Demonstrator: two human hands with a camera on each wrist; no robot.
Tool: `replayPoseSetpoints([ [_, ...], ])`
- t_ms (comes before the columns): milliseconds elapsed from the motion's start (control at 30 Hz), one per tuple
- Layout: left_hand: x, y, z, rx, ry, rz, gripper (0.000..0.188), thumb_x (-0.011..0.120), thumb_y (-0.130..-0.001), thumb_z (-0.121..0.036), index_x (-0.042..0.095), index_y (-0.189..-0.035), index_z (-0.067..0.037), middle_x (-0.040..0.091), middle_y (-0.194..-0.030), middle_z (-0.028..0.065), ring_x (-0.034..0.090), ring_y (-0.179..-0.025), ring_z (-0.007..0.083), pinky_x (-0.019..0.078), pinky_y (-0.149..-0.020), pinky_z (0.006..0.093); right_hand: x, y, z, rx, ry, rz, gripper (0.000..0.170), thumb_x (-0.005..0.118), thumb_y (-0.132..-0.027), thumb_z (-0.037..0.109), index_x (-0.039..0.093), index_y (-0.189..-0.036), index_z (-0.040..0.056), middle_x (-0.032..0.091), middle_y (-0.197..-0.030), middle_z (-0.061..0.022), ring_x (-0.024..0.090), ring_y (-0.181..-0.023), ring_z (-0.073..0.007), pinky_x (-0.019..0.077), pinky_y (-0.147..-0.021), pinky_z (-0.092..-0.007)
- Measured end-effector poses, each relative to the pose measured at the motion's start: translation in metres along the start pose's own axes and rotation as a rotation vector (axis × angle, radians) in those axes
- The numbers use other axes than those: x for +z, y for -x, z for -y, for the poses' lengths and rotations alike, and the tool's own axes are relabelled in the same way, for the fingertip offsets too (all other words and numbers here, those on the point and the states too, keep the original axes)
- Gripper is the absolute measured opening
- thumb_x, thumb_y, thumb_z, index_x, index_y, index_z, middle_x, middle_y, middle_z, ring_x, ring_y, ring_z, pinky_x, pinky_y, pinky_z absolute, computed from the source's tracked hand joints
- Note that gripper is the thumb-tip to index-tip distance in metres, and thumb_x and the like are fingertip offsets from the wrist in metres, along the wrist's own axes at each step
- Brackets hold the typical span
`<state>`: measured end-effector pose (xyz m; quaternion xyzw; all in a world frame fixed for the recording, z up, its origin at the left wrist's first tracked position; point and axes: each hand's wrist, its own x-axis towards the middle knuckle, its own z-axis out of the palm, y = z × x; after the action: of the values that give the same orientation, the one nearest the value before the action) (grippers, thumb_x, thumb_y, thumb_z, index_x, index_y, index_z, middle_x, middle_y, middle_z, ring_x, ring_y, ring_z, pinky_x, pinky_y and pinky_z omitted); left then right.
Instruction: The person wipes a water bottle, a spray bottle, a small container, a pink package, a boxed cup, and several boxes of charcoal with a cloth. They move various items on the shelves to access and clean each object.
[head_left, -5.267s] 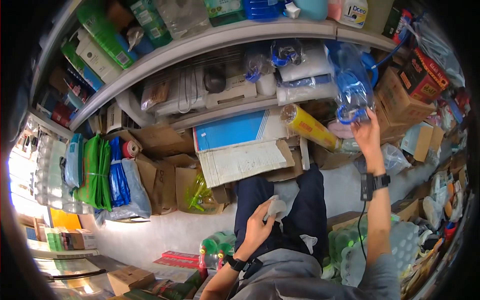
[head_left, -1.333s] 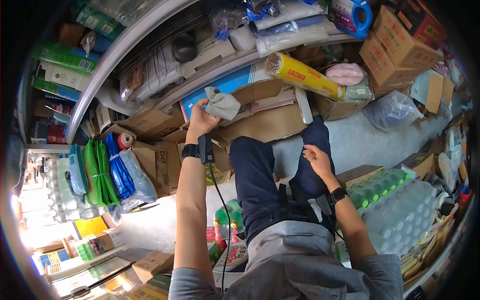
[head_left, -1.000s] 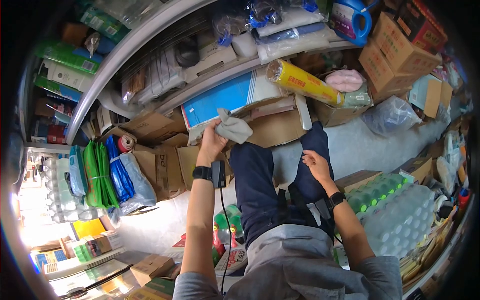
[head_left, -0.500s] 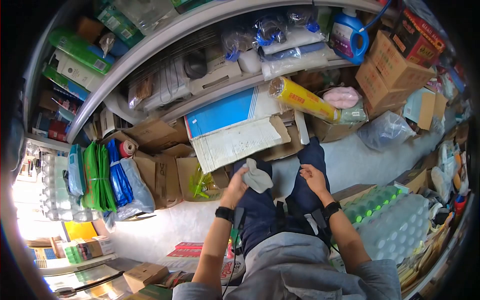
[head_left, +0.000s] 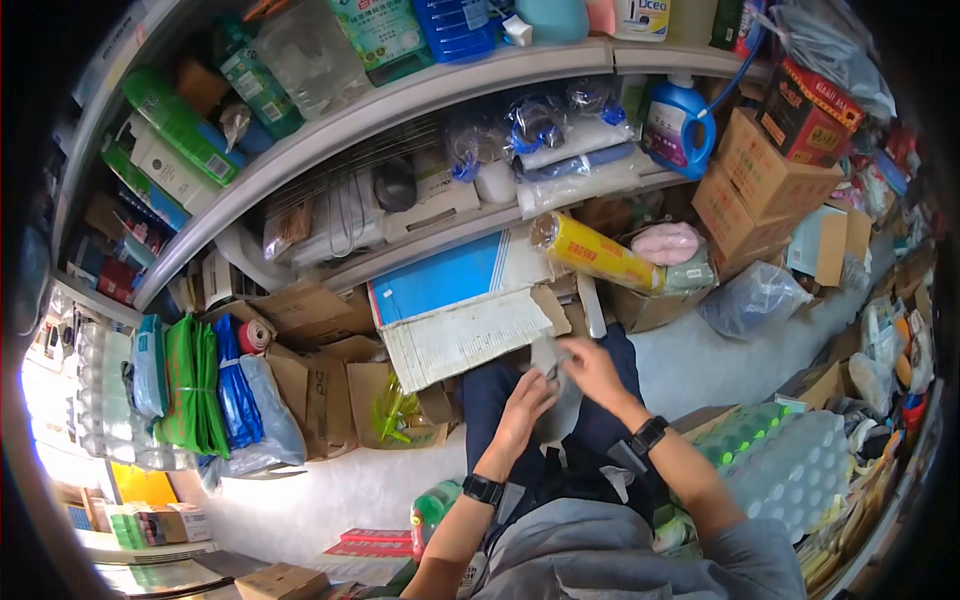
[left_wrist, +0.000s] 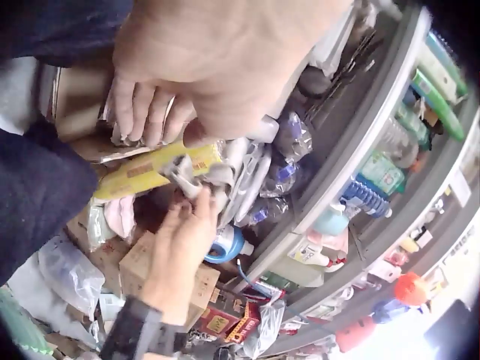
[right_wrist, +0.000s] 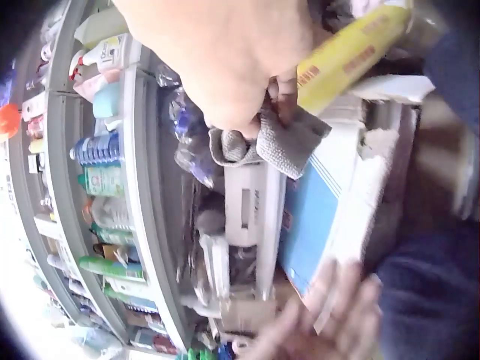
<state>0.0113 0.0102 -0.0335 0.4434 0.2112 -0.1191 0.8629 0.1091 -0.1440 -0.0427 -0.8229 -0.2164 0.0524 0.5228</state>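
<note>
A grey knit cloth (head_left: 546, 356) is bunched between my two hands, above my lap. My right hand (head_left: 592, 372) pinches it between thumb and fingers, as the right wrist view shows, where the cloth (right_wrist: 291, 146) spreads out below the fingertips. Close beside it is my left hand (head_left: 524, 408). In the right wrist view that left hand (right_wrist: 322, 315) is blurred, its fingers spread and apart from the cloth. The left wrist view has the left hand (left_wrist: 202, 67) large at the top, fingers extended downward, with the cloth (left_wrist: 196, 176) in the right hand beyond.
Ahead lies a blue and white cardboard box (head_left: 440, 280) with a torn flap. A yellow roll (head_left: 595, 252) leans beside it. On the curved shelf (head_left: 400, 100) stands a blue jug (head_left: 672, 135). Brown cartons (head_left: 745, 215) are stacked right; bundled bags (head_left: 190, 390) hang left.
My left hand has brought the cloth down from over the box to my lap. My right hand has risen off my thigh and now pinches the cloth; the left fingers have spread.
</note>
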Motion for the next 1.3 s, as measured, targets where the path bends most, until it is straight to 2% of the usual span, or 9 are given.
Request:
replayPoseSetpoints([
  [100, -0.02, 0.009, -0.004, -0.019, -0.209, 0.025, 0.039, 0.046, -0.101, -0.023, 0.048, -0.136, -0.005, 0.056, -0.131, 0.0098, 0.054, -0.12, 0.0198, 0.0408, -0.103, 0.0328, -0.029, -0.058, -0.011, 0.038, 0.097, -0.289, 0.031, 0.068, -0.083, 0.015, 0.061, -0.11, 0.0001, 0.066, -0.088, -0.0186, 0.062, -0.068, -0.029, 0.0496, -0.064, -0.036],
  [133, -0.024, 0.013, -0.003, -0.017, -0.209, 0.024, 0.039, 0.046, -0.101, -0.023, 0.048, -0.136, -0.005, 0.056, -0.131, 0.0098, 0.054, -0.12, 0.0198, 0.0408, -0.103, 0.0328, -0.049, -0.08, 0.005, 0.211, 0.187, -0.235, 0.038, 0.067, -0.084, 0.015, 0.057, -0.119, 0.0019, 0.065, -0.094, -0.0206, 0.062, -0.079, -0.0338, 0.0497, -0.069, -0.0386],
  [200, -0.032, 0.024, 0.002, -0.072, -0.138, -0.051, 0.036, 0.046, -0.102, -0.023, 0.052, -0.132, -0.004, 0.058, -0.128, 0.0104, 0.055, -0.119, 0.0198, 0.0417, -0.103, 0.0323, -0.062, -0.123, 0.0, -0.024, 0.225, -0.456, 0.045, 0.064, -0.086, 0.013, 0.051, -0.128, 0.0066, 0.061, -0.105, -0.0215, 0.06, -0.094, -0.0383, 0.0487, -0.076, -0.0425],
  [367, -0.047, 0.044, 0.013, -0.108, -0.076, -0.142, 0.035, 0.046, -0.101, -0.023, 0.053, -0.131, -0.005, 0.061, -0.124, 0.0107, 0.058, -0.115, 0.0199, 0.0437, -0.1, 0.0322, -0.063, -0.17, 0.014, -0.269, 0.479, -0.238, 0.054, 0.055, -0.08, -0.003, 0.051, -0.131, 0.0153, 0.054, -0.127, -0.0143, 0.059, -0.103, -0.0385, 0.0492, -0.088, -0.0435],
  [467, -0.05, 0.049, 0.015, -0.141, -0.08, -0.192, 0.036, 0.046, -0.101, -0.024, 0.054, -0.13, -0.005, 0.062, -0.124, 0.0109, 0.058, -0.115, 0.0199, 0.0439, -0.1, 0.0322, -0.032, -0.18, -0.008, -0.242, 0.745, 0.123, 0.057, 0.057, -0.078, 0.001, 0.052, -0.132, 0.0175, 0.056, -0.127, -0.0081, 0.064, -0.092, -0.0317, 0.0525, -0.074, -0.0426],
  [567, -0.055, 0.047, 0.018, -0.168, -0.111, -0.185, 0.036, 0.047, -0.101, -0.026, 0.055, -0.13, -0.005, 0.062, -0.123, 0.0108, 0.059, -0.114, 0.0197, 0.044, -0.1, 0.0321, -0.011, -0.18, -0.018, -0.183, 1.033, 0.028, 0.042, 0.062, -0.076, 0.004, 0.057, -0.117, 0.0101, 0.058, -0.111, -0.0054, 0.065, -0.086, -0.0247, 0.0532, -0.064, -0.0401],
  [1000, -0.038, 0.033, 0.014, -0.219, -0.144, -0.219, 0.035, 0.046, -0.101, -0.025, 0.055, -0.128, -0.005, 0.062, -0.124, 0.0104, 0.059, -0.113, 0.0187, 0.0436, -0.099, 0.0304, -0.117, -0.103, -0.011, -0.285, 0.868, -0.023, 0.027, 0.068, -0.067, 0.008, 0.058, -0.092, 0.0086, 0.053, -0.098, -0.0079, 0.061, -0.088, -0.0298, 0.0507, -0.071, -0.0431],
  [1200, -0.045, 0.03, 0.026, -0.252, -0.133, -0.208, 0.033, 0.044, -0.101, -0.022, 0.056, -0.127, -0.006, 0.062, -0.124, 0.0104, 0.059, -0.113, 0.0186, 0.0434, -0.1, 0.0304, -0.221, -0.089, -0.018, -0.196, 1.003, -0.217, 0.031, 0.06, -0.072, 0.006, 0.057, -0.103, 0.0045, 0.057, -0.123, -0.0072, 0.059, -0.1, -0.0316, 0.051, -0.08, -0.043],
  [1300, -0.046, 0.027, 0.029, -0.273, -0.13, -0.217, 0.032, 0.044, -0.101, -0.021, 0.057, -0.126, -0.006, 0.063, -0.123, 0.0102, 0.059, -0.113, 0.0183, 0.0435, -0.099, 0.0302, -0.268, -0.083, -0.029, -0.054, 0.957, -0.299, 0.037, 0.058, -0.078, 0.008, 0.055, -0.115, 0.0036, 0.059, -0.109, -0.0147, 0.057, -0.101, -0.0362, 0.0495, -0.082, -0.0459],
])
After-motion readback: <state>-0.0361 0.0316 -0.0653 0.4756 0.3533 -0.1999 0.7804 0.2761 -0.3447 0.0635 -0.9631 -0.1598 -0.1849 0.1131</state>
